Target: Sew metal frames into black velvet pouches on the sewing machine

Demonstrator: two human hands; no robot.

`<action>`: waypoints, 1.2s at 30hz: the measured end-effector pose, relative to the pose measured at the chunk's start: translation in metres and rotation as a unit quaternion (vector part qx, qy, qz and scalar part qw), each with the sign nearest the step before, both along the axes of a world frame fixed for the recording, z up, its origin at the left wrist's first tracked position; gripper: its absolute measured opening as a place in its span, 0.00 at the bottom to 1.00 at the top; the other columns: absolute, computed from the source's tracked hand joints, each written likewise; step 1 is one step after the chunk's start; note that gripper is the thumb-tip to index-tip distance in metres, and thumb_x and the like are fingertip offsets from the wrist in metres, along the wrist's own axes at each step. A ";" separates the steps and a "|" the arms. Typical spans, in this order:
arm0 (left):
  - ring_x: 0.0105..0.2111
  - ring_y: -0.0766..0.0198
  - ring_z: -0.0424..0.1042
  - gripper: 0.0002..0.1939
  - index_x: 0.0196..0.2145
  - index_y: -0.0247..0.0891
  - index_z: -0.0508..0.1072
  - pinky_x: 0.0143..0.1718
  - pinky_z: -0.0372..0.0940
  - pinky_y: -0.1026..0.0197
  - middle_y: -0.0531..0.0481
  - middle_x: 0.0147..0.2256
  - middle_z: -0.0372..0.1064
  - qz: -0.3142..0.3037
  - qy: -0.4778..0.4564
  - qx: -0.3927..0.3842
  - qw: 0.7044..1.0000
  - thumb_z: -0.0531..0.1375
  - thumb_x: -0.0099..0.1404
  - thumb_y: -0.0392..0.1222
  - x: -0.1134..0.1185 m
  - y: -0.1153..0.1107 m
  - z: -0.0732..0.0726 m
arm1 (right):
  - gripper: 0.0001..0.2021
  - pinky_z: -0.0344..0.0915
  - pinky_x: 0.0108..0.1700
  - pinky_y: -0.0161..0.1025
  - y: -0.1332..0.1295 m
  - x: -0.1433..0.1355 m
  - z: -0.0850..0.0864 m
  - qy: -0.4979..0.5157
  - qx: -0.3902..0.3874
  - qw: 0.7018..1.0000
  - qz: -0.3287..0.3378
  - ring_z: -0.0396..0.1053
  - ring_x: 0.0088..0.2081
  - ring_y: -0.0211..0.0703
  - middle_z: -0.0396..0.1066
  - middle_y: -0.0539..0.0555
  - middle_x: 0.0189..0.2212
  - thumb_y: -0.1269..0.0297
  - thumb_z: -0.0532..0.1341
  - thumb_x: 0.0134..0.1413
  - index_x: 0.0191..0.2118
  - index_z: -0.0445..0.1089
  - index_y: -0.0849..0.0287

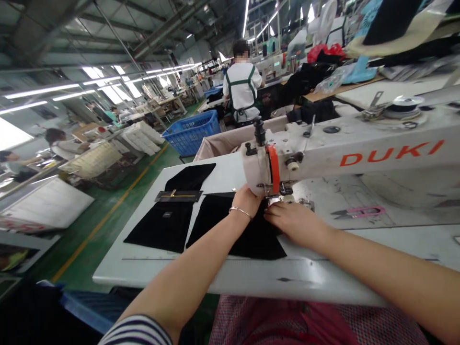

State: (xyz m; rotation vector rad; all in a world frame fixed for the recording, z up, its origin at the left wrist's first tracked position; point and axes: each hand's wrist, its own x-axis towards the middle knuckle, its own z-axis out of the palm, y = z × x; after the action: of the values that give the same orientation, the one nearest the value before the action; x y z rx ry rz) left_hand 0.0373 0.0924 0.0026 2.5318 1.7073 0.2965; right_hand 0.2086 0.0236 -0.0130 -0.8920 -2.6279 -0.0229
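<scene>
Left hand (247, 201) and right hand (293, 220) press black cloth (257, 235) under the machine (273, 163); neither grip shows clearly.

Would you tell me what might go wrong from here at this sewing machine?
The left hand and right hand are close under the sewing machine's head, so a finger might get caught. The black fabric could shift or pucker. The pink snips, lying near the right forearm, might get knocked.
</scene>
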 end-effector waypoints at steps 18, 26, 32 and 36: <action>0.51 0.63 0.69 0.13 0.49 0.38 0.72 0.56 0.65 0.55 0.48 0.49 0.72 -0.227 -0.130 0.035 0.964 0.56 0.68 0.33 -0.028 -0.038 -0.011 | 0.16 0.68 0.49 0.49 -0.020 0.006 -0.008 0.050 0.027 0.998 -0.017 0.69 0.48 0.51 0.73 0.59 0.46 0.77 0.55 0.57 0.49 0.71 0.65; 0.49 0.61 0.70 0.13 0.47 0.38 0.73 0.55 0.65 0.52 0.48 0.49 0.72 -0.200 -0.151 0.028 0.968 0.55 0.68 0.31 -0.023 -0.048 -0.009 | 0.15 0.67 0.50 0.48 -0.022 0.007 -0.008 0.050 0.029 0.998 -0.004 0.69 0.48 0.49 0.73 0.60 0.45 0.76 0.55 0.57 0.48 0.71 0.66; 0.51 0.60 0.69 0.13 0.47 0.37 0.74 0.57 0.64 0.52 0.48 0.47 0.73 -0.200 -0.161 0.013 0.966 0.56 0.67 0.32 -0.023 -0.044 -0.007 | 0.16 0.67 0.51 0.49 -0.024 0.007 -0.007 0.029 0.025 0.999 -0.006 0.68 0.49 0.51 0.72 0.61 0.47 0.77 0.54 0.57 0.50 0.70 0.67; 0.51 0.60 0.69 0.12 0.45 0.36 0.74 0.57 0.64 0.53 0.47 0.47 0.73 -0.210 -0.138 0.024 0.968 0.56 0.66 0.31 -0.022 -0.041 -0.007 | 0.17 0.68 0.50 0.49 -0.021 0.007 -0.006 0.027 0.013 0.999 -0.013 0.68 0.49 0.51 0.72 0.60 0.48 0.77 0.54 0.57 0.51 0.70 0.67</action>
State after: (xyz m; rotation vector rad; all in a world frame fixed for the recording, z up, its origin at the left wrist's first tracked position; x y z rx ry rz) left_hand 0.0154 0.0515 -0.0044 2.6471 1.0488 0.6254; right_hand 0.2155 0.0025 -0.0188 -0.9056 -2.5610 -0.0396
